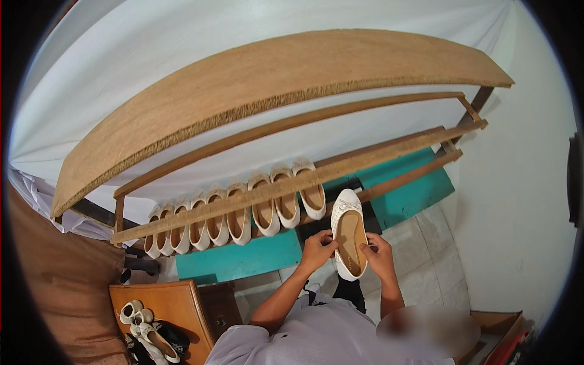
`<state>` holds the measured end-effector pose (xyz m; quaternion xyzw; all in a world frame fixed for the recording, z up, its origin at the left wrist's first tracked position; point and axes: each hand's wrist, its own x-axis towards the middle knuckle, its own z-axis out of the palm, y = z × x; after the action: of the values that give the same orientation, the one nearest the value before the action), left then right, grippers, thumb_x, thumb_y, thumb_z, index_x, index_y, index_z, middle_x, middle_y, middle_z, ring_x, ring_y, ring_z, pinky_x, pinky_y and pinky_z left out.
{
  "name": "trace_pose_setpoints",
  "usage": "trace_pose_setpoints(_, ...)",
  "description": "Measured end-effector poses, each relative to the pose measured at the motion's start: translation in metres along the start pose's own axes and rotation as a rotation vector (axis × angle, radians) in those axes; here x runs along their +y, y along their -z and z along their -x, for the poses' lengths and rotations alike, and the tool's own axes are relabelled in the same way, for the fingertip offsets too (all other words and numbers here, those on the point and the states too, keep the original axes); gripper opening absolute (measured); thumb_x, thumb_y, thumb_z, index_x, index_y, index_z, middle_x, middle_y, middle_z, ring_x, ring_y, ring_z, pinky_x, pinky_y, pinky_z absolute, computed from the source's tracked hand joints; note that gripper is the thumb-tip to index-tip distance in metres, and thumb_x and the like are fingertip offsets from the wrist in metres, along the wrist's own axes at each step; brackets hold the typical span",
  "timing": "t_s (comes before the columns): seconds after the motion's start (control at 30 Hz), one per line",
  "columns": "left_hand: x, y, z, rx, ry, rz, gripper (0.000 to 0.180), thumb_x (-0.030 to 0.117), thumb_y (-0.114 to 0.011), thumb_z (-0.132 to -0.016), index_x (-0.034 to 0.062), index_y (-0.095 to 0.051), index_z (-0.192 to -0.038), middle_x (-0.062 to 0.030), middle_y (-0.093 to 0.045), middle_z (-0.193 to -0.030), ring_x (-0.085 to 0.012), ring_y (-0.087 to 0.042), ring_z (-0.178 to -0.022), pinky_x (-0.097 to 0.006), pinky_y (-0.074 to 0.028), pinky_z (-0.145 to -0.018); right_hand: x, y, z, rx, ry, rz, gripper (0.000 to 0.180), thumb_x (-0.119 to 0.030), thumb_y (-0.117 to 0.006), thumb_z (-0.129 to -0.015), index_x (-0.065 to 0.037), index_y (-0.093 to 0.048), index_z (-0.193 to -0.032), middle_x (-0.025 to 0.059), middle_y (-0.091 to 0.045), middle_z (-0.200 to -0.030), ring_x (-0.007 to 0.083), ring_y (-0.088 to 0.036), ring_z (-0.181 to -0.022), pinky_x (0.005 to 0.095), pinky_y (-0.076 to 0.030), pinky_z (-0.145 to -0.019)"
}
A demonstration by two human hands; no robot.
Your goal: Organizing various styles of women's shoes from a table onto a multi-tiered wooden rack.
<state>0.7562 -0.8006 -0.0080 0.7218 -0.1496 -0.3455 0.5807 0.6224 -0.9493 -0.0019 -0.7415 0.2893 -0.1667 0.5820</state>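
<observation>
A white ballet flat (351, 234) with a small bow and a tan insole is held up between my two hands, its toe pointing away from me. My left hand (319, 250) grips its left side, thumb at the rim. On the opposite side, my right hand (378, 252) pinches the edge with the thumb over the opening. Beyond them, a row of similar white flats (264, 210) stands on the lower rack, toes toward the wall and partly hidden by a wooden rail (255, 196).
A wooden shelf board (292, 70) arches above the rack. Turquoise panels (243, 258) lie below it. At lower left, a wooden cabinet (182, 298) bears more white shoes (143, 319) and dark ones. A cardboard box (502, 319) sits at lower right, beside the white wall (517, 201).
</observation>
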Motion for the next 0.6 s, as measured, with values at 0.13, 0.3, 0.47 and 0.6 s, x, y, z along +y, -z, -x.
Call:
trace_pose_setpoints(0.13, 0.023, -0.009, -0.035, -0.006, -0.001, -0.044, 0.045, 0.02, -0.067, -0.088, -0.0052, -0.059, -0.124, -0.0159, -0.07, -0.1, -0.017, -0.069, -0.082, -0.029, -0.058, -0.069, 0.031, 0.005, -0.059, 0.029, 0.128, -0.037, 0.031, -0.005, -0.068, -0.082, 0.001, -0.064, -0.112, 0.0105, -0.069, -0.087, 0.0135, -0.066, -0.072, 0.0289, -0.052, -0.066)
trace_pose_setpoints(0.3, 0.015, -0.018, -0.081, 0.098, -0.174, -0.164, 0.045, 0.016, -0.063, -0.089, -0.0059, -0.056, -0.128, -0.0217, -0.069, -0.107, -0.0247, -0.069, -0.097, -0.035, -0.054, -0.081, 0.026, 0.007, -0.124, -0.075, 0.15, 0.07, 0.032, -0.003, -0.067, -0.082, 0.002, -0.062, -0.114, 0.0087, -0.069, -0.088, 0.012, -0.064, -0.075, 0.0265, -0.051, -0.068)
trace_pose_setpoints(0.47, 0.032, -0.029, -0.122, 0.246, -0.207, -0.395, 0.036, 0.008, -0.058, -0.087, -0.004, -0.058, -0.121, -0.024, -0.068, -0.107, -0.0397, -0.065, -0.102, -0.043, -0.049, -0.088, 0.029, 0.007, -0.182, -0.158, 0.168, 0.03, 0.03, -0.003, -0.067, -0.084, 0.003, -0.061, -0.113, 0.0079, -0.068, -0.089, 0.0122, -0.064, -0.076, 0.0273, -0.051, -0.068)
trace_pose_setpoints(0.6, -0.014, -0.031, -0.164, 0.343, -0.39, -0.377, 0.033, 0.005, -0.057, -0.086, -0.0037, -0.059, -0.118, -0.0242, -0.066, -0.108, -0.0419, -0.06, -0.108, -0.044, -0.046, -0.093, 0.059, -0.008, -0.228, -0.184, 0.316, 0.181, 0.027, -0.011, -0.069, -0.083, 0.002, -0.064, -0.106, 0.0121, -0.069, -0.092, 0.0222, -0.067, -0.083, 0.0356, -0.052, -0.075)
